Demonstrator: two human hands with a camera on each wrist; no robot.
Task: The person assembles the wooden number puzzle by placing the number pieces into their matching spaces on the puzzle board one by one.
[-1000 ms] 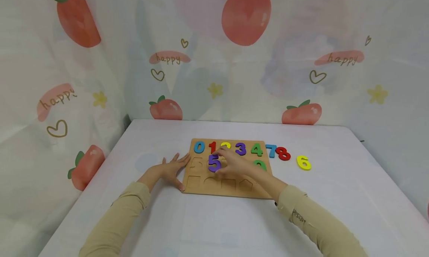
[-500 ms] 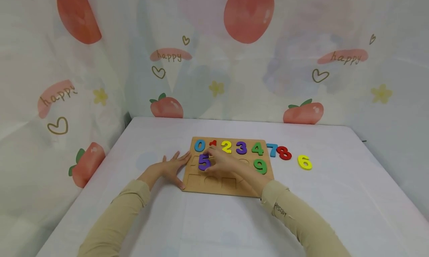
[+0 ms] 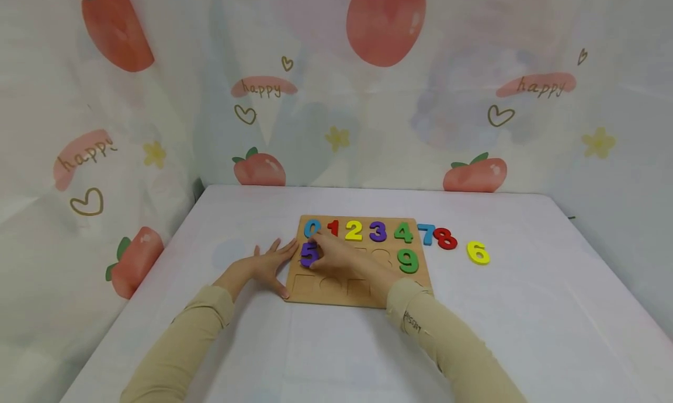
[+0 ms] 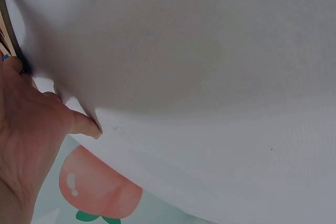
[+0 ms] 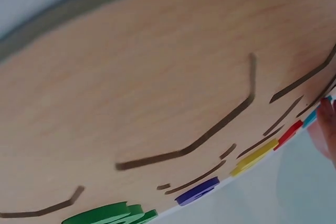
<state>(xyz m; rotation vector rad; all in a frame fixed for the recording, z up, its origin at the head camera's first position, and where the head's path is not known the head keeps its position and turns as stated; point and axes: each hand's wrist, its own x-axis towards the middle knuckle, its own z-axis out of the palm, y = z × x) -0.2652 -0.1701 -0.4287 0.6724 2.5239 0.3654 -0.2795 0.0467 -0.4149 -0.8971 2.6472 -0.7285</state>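
A wooden number puzzle board (image 3: 336,298) lies on the table with recessed outlines. My right hand (image 3: 336,255) pinches a purple number 5 piece (image 3: 308,254) between thumb and fingers, over the left end of the board's middle row. In the right wrist view only part of that hand (image 5: 328,124) shows at the right edge. My left hand (image 3: 269,268) spreads its fingers along the board's left edge, thumb at the near corner. Blue 0 (image 3: 312,228), red 1 (image 3: 333,228), yellow 2 (image 3: 354,230), purple 3 (image 3: 377,232) and green 4 (image 3: 403,232) fill the top row.
A green 9 (image 3: 408,261) sits at the right end of the middle row. Beside the board lie a blue 7 (image 3: 427,234), a red 8 (image 3: 446,239) and a yellow 6 (image 3: 478,253) on the white table (image 3: 526,309). Fruit-patterned cloth (image 3: 378,128) surrounds the table's back and sides.
My right hand has carried the purple 5 leftward across the board to the left end of the middle row, uncovering the 2 and 9. My left hand stays at the board's edge.
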